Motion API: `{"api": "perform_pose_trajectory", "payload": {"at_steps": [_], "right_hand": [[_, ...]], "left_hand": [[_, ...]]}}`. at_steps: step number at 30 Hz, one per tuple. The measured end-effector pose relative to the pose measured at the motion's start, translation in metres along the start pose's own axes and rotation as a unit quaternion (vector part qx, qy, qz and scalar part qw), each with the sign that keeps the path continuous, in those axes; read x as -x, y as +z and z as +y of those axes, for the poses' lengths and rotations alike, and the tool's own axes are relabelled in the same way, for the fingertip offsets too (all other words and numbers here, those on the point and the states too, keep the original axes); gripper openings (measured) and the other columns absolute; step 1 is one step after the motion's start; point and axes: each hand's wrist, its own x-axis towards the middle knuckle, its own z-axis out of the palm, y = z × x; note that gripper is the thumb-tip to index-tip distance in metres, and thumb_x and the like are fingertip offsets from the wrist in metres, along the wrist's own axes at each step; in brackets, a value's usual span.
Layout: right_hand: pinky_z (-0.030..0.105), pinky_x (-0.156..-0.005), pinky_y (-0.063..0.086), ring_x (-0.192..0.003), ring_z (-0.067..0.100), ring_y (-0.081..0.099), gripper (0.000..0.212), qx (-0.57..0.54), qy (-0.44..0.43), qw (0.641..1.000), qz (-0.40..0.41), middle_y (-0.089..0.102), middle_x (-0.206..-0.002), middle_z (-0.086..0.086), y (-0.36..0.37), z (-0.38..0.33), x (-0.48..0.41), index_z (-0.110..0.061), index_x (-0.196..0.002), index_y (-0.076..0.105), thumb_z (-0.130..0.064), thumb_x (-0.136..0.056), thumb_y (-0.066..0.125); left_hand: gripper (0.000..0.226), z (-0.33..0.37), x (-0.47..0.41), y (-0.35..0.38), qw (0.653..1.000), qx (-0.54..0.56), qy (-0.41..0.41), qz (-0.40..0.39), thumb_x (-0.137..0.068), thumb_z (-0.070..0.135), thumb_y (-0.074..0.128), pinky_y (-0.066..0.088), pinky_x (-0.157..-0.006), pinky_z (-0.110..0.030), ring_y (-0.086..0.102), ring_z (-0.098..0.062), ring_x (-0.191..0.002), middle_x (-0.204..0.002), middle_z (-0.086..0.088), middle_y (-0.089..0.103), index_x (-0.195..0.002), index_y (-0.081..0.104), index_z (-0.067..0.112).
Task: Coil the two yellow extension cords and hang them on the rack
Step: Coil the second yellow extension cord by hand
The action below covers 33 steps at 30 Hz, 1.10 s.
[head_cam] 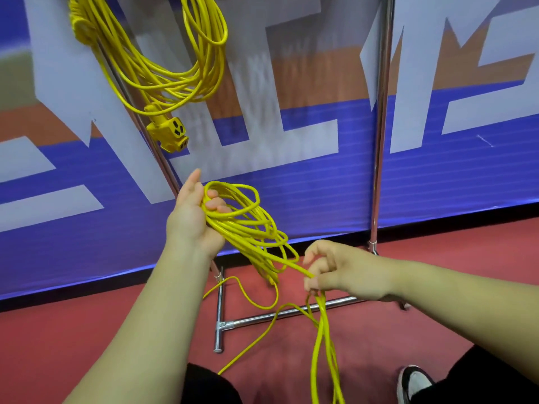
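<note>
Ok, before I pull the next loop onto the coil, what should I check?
1. First cord hung on the rack: ok.
2. Left hand grips the coil: ok.
3. Right hand pinches the feed strand: ok.
4. Coil loops even: not ok, they differ in size.
5. Loose cord free of the base bar: cannot tell; it crosses the bar in view and may snag.
6. This cord's plug end: cannot tell, out of view.
</note>
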Motion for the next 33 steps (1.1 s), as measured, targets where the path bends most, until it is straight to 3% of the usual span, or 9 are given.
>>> {"api": "perform_pose_trajectory", "payload": {"at_steps": [3, 8, 12, 15, 18, 24, 27, 29, 33], "right_hand": [[0.037, -0.081, 0.050, -0.083, 0.025, 0.065, 0.021, -0.042, 0.002, 0.998, 0.041, 0.076, -0.092, 0.015, -0.016, -0.009, 0.005, -0.007, -0.108, 0.056, 0.004, -0.092, 0.066], [0.019, -0.063, 0.046, -0.061, 0.009, 0.059, 0.012, -0.024, -0.043, 0.986, 0.161, 0.073, -0.076, 0.005, -0.034, -0.034, 0.013, -0.005, -0.095, 0.068, 0.003, -0.087, 0.071], [0.034, -0.072, 0.048, -0.071, 0.018, 0.059, 0.012, 0.032, -0.060, 0.979, 0.194, 0.071, -0.078, 0.018, -0.031, -0.042, 0.009, -0.011, -0.089, 0.071, -0.007, -0.082, 0.080], [0.042, -0.081, 0.055, -0.076, 0.018, 0.068, 0.016, 0.070, -0.081, 0.972, 0.207, 0.075, -0.084, 0.015, -0.031, -0.044, 0.003, -0.012, -0.086, 0.070, -0.007, -0.079, 0.083], [0.031, -0.077, 0.057, -0.075, 0.013, 0.072, 0.020, 0.109, -0.112, 0.960, 0.232, 0.077, -0.083, 0.006, -0.030, -0.049, 0.000, -0.012, -0.084, 0.068, -0.006, -0.076, 0.086], [0.022, -0.069, 0.055, -0.070, 0.006, 0.071, 0.023, 0.150, -0.137, 0.950, 0.235, 0.075, -0.078, -0.007, -0.030, -0.053, 0.001, -0.018, -0.082, 0.067, -0.010, -0.075, 0.087], [0.026, -0.073, 0.053, -0.068, 0.005, 0.063, 0.022, 0.133, -0.133, 0.960, 0.209, 0.071, -0.078, -0.007, -0.035, -0.053, 0.004, -0.017, -0.091, 0.068, -0.010, -0.078, 0.085], [0.034, -0.076, 0.051, -0.073, 0.013, 0.064, 0.026, 0.070, -0.125, 0.976, 0.166, 0.071, -0.084, 0.005, -0.039, -0.054, 0.009, -0.014, -0.103, 0.065, -0.006, -0.083, 0.079], [0.042, -0.076, 0.044, -0.074, 0.022, 0.054, 0.036, 0.012, -0.101, 0.989, 0.105, 0.063, -0.082, 0.009, -0.044, -0.046, 0.014, -0.016, -0.117, 0.055, 0.001, -0.089, 0.070]], "left_hand": [[0.018, 0.002, 0.010, -0.003, 0.984, -0.167, 0.021, -0.059, -0.106, 0.021, 0.048, 0.034, -0.041, -0.017, 0.035, -0.004, -0.044, -0.066, 0.002, 0.046, -0.117, 0.061, 0.025], [0.014, -0.016, 0.033, -0.007, 0.896, -0.413, 0.002, -0.163, -0.099, 0.013, 0.059, 0.029, -0.041, -0.019, 0.030, -0.011, -0.044, -0.065, -0.003, 0.041, -0.108, 0.070, 0.014], [0.008, -0.032, 0.043, -0.007, 0.871, -0.449, -0.045, -0.197, -0.093, 0.013, 0.067, 0.029, -0.044, -0.022, 0.031, -0.015, -0.047, -0.060, 0.002, 0.047, -0.097, 0.074, 0.013], [0.015, -0.041, 0.048, -0.005, 0.853, -0.472, -0.058, -0.214, -0.082, 0.022, 0.079, 0.032, -0.044, -0.023, 0.033, -0.015, -0.045, -0.058, 0.001, 0.046, -0.094, 0.076, 0.014], [0.030, -0.047, 0.054, -0.001, 0.832, -0.510, -0.056, -0.213, -0.068, 0.032, 0.086, 0.033, -0.043, -0.024, 0.037, -0.014, -0.044, -0.054, -0.001, 0.048, -0.089, 0.076, 0.013], [0.022, -0.057, 0.051, -0.001, 0.772, -0.598, -0.015, -0.216, -0.067, 0.032, 0.091, 0.045, -0.062, -0.024, 0.055, -0.008, -0.056, -0.063, 0.008, 0.064, -0.081, 0.075, 0.024], [0.012, -0.055, 0.047, 0.003, 0.776, -0.595, 0.042, -0.204, -0.079, 0.020, 0.084, 0.041, -0.058, -0.026, 0.049, -0.009, -0.051, -0.055, 0.010, 0.057, -0.076, 0.072, 0.022], [0.013, -0.049, 0.041, 0.004, 0.792, -0.582, 0.083, -0.167, -0.084, 0.015, 0.079, 0.036, -0.054, -0.027, 0.042, -0.006, -0.044, -0.047, 0.013, 0.050, -0.076, 0.070, 0.021], [0.012, -0.031, 0.030, 0.002, 0.808, -0.551, 0.169, -0.122, -0.082, 0.024, 0.079, 0.034, -0.056, -0.029, 0.043, -0.006, -0.046, -0.050, 0.013, 0.052, -0.078, 0.072, 0.034]]}}
